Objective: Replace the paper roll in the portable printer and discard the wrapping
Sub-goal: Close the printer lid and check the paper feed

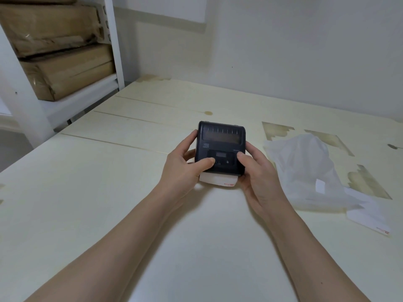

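A dark portable printer [221, 144] with its lid closed is held just above the pale table, in the middle of the view. My left hand [185, 164] grips its left side, thumb resting on the front button panel. My right hand [254, 171] grips the right side, thumb on the panel too. A strip of white paper [218, 180] with a red mark sticks out of the printer's near edge. The clear plastic wrapping [309, 171] lies crumpled on the table to the right. The paper roll itself is hidden inside the printer.
A loose white paper piece [368, 216] with a red mark lies at the wrapping's near right. The cream table [109, 192] has worn patches on its right side. A white shelf [115, 51] with brown wrapped parcels [61, 62] stands at the back left.
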